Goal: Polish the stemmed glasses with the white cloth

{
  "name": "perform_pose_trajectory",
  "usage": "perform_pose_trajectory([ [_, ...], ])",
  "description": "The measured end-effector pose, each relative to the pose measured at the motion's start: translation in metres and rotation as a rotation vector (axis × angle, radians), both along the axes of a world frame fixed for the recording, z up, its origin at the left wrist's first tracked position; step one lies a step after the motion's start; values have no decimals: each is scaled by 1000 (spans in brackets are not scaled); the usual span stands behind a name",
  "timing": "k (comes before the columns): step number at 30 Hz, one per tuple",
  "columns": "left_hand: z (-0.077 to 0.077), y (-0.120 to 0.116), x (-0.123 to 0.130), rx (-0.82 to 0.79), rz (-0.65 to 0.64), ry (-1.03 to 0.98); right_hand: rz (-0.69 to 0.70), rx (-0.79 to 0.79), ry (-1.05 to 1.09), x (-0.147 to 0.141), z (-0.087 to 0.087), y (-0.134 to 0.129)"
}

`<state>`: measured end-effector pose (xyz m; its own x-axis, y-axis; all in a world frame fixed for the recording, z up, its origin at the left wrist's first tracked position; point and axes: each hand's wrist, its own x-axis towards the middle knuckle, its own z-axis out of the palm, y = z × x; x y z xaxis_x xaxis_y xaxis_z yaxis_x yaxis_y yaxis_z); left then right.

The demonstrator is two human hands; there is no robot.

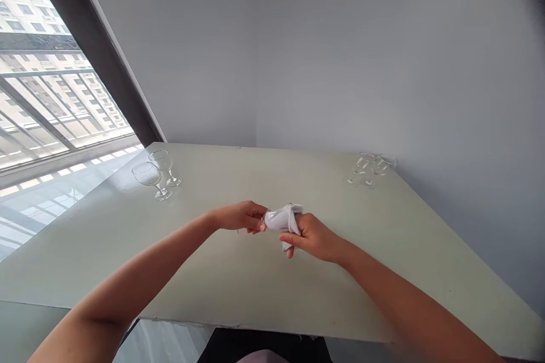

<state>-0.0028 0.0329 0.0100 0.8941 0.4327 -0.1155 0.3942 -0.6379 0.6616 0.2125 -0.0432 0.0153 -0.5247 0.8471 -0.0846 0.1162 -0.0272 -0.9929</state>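
Observation:
Over the middle of the table (251, 283), a clear glass (272, 216) lies sideways between my hands, its bowl towards the right. My left hand (247, 218) is closed around its left end; the stem is mostly hidden by my fingers. A white cloth (293, 221) fills the bowl and folds out over the rim. My right hand (314, 236) grips this cloth at the glass's mouth, with the thumb outside and some fingers out of sight in the folds.
Two large stemmed glasses (147, 174) stand upright at the table's left. At the back right are two smaller stemmed glasses (378, 169), near the grey wall (361, 57). A window (51, 68) is on the left. The table's front edge runs close to my body.

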Motion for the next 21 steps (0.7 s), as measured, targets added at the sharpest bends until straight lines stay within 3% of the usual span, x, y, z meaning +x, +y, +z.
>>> perform_pose_trajectory([
  [2, 2, -2, 1, -59, -17, 3, 16, -51, 22, 4, 0, 4],
  [3, 1, -6, 3, 47, 68, -20, -50, -99, 71, 4, -2, 8],
  [5, -3, -13, 10, 419, 280, -78, -246, -213, 221, 1, -7, 14],
  [7, -8, -17, 16, 762, 377, -108, -373, -301, 365, -5, -12, 16],
  [8, -10, -18, 17, 854, 374, -106, -374, -301, 395, -7, -13, 15],
  [10, -10, -16, 15, 866, 347, -109, -270, -196, 316, -9, -12, 10],
  [13, 0, -13, 6, 559, 283, -132, -44, 77, -32, -2, -7, 2],
  [16, 9, -15, -1, 29, 170, -121, 118, 417, -354, 11, -6, 3],
  [19, 4, -17, -4, -416, 91, -120, 231, 733, -519, 20, -9, 13],
  [21, -6, -17, -6, -580, 80, -141, 239, 838, -549, 26, -10, 22],
])
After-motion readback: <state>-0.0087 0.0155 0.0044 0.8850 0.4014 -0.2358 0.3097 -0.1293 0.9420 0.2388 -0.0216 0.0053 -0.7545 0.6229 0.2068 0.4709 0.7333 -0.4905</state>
